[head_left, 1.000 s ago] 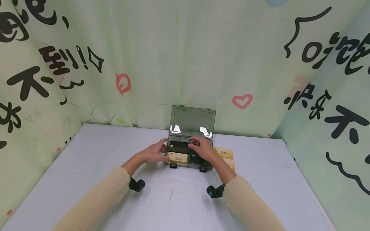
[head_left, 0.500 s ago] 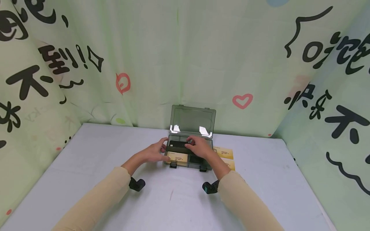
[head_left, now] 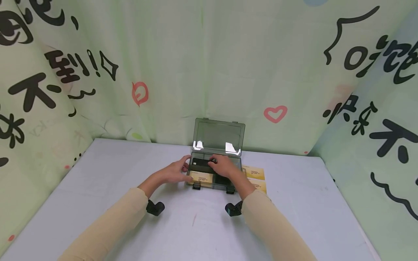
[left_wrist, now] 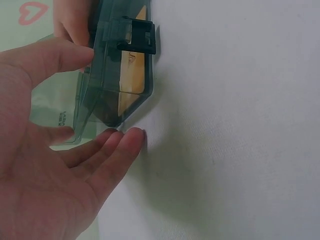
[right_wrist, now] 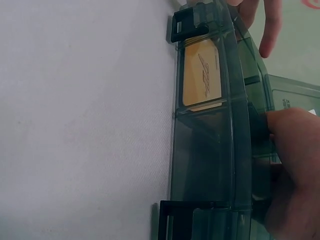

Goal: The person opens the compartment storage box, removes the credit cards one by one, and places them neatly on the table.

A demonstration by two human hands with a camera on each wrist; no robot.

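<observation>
A smoky clear plastic organizer box point(head_left: 217, 186) stands at the table's far edge with its hinged lid point(head_left: 218, 134) raised. Inside lie a black card-like piece point(head_left: 200, 162) with a small white square and, in front of it, yellow cards point(head_left: 201, 178). My left hand point(head_left: 171, 172) rests on the box's left side, thumb by the front corner, its other fingers spread loosely along the side in the left wrist view. My right hand point(head_left: 225, 167) reaches into the box at the right end of the black piece, fingers bent. The box wall point(right_wrist: 202, 155) and hand hide what those fingertips touch.
More yellow cards point(head_left: 256, 173) lie on the white table point(head_left: 202, 232) just right of the box. Two dark latches, including the front left latch point(head_left: 196, 186), jut from the front. A printed curtain point(head_left: 169, 72) hangs close behind the lid.
My right hand has shifted a little to the left inside the box, over the end of the black piece. My left hand, the box and the raised lid have stayed in place.
</observation>
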